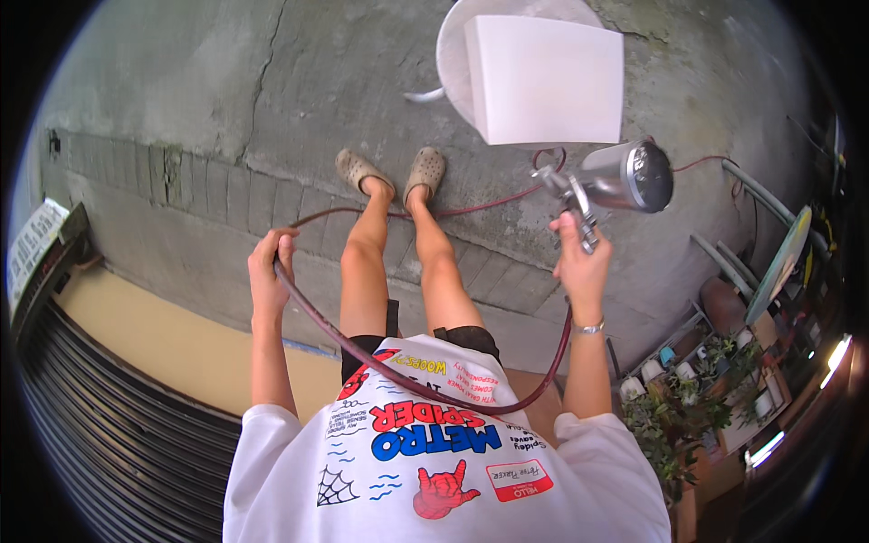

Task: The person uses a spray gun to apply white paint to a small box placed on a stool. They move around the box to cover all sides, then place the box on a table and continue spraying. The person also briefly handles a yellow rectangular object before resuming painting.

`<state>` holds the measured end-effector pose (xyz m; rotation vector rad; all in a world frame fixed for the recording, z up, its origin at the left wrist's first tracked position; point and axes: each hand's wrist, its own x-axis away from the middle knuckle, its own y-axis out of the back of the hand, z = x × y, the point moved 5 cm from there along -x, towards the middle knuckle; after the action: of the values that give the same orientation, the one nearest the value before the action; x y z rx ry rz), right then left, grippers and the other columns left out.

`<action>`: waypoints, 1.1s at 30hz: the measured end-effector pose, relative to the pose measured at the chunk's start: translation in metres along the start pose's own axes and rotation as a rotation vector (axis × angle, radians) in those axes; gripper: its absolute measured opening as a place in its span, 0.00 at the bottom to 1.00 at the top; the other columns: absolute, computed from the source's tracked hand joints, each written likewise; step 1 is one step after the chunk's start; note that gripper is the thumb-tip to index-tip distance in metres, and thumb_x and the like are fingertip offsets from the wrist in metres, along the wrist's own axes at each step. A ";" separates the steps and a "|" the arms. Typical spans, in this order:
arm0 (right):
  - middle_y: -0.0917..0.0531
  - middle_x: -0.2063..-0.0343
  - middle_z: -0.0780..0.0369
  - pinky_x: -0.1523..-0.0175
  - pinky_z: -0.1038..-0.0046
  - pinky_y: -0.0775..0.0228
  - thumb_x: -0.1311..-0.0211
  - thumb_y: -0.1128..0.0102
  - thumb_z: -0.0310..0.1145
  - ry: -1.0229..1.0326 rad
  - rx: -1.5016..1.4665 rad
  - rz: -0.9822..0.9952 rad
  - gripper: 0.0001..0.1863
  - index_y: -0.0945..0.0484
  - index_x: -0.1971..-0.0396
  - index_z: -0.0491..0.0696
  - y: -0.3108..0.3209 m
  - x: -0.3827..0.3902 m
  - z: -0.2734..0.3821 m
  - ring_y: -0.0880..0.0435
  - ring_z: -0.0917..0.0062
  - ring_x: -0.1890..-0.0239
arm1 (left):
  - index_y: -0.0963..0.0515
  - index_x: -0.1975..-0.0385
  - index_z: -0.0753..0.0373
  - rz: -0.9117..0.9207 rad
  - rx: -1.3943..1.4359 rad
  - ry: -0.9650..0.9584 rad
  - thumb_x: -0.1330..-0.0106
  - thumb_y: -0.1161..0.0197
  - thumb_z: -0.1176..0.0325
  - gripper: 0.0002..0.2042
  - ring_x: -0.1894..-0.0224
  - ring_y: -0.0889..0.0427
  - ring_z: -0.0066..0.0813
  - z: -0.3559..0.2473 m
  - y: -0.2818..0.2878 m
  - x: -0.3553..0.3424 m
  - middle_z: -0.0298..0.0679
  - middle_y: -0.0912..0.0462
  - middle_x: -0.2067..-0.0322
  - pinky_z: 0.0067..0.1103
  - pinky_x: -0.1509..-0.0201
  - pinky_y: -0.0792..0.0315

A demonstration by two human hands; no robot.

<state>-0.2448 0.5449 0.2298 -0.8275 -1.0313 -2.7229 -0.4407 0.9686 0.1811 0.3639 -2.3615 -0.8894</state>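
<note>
My right hand (582,262) is closed around the handle of a metal spray gun (579,197), which has a silver cup (625,176) on its top. A dark red hose (362,353) hangs from the gun's side in a loop across my front. On the left, my left hand (270,264) pinches that hose between thumb and fingers. From there the hose runs behind my legs along the ground. Beyond the gun, a white box-shaped piece (552,81) rests on a round, pale stand (455,68).
Grey cracked concrete (199,81) lies underfoot, with a grooved strip (217,185) crossing it. Potted plants (679,398) and a round-topped table (780,262) stand at the right. Dark ribbed shutter slats (118,416) are at the lower left.
</note>
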 end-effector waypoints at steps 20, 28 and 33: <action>0.19 0.84 0.66 0.75 0.75 0.34 0.33 0.32 0.51 0.014 -0.058 -0.403 0.25 0.14 0.73 0.41 0.023 -0.169 0.073 0.23 0.85 0.81 | 0.19 0.62 0.65 0.188 -0.041 -0.110 0.21 0.47 0.60 0.15 0.79 0.25 0.28 -0.042 0.019 -0.110 0.40 0.21 0.78 0.25 0.73 0.31; 0.23 0.86 0.66 0.75 0.77 0.38 0.32 0.32 0.45 0.137 -0.081 -0.208 0.21 0.16 0.72 0.40 -0.042 -0.127 0.110 0.30 0.86 0.81 | 0.19 0.61 0.66 0.193 -0.013 -0.102 0.20 0.49 0.58 0.17 0.79 0.21 0.26 -0.037 0.027 -0.127 0.40 0.19 0.77 0.23 0.72 0.29; 0.24 0.85 0.64 0.73 0.74 0.37 0.33 0.31 0.41 0.202 -0.147 -0.049 0.17 0.16 0.69 0.40 -0.067 -0.107 0.130 0.31 0.83 0.80 | 0.20 0.61 0.66 0.184 -0.005 -0.082 0.20 0.49 0.59 0.17 0.79 0.21 0.24 -0.034 0.028 -0.132 0.39 0.20 0.78 0.23 0.72 0.29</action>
<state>-0.1152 0.6704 0.2146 -0.5365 -0.8307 -2.8784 -0.3168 1.0300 0.1641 0.1070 -2.4205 -0.8362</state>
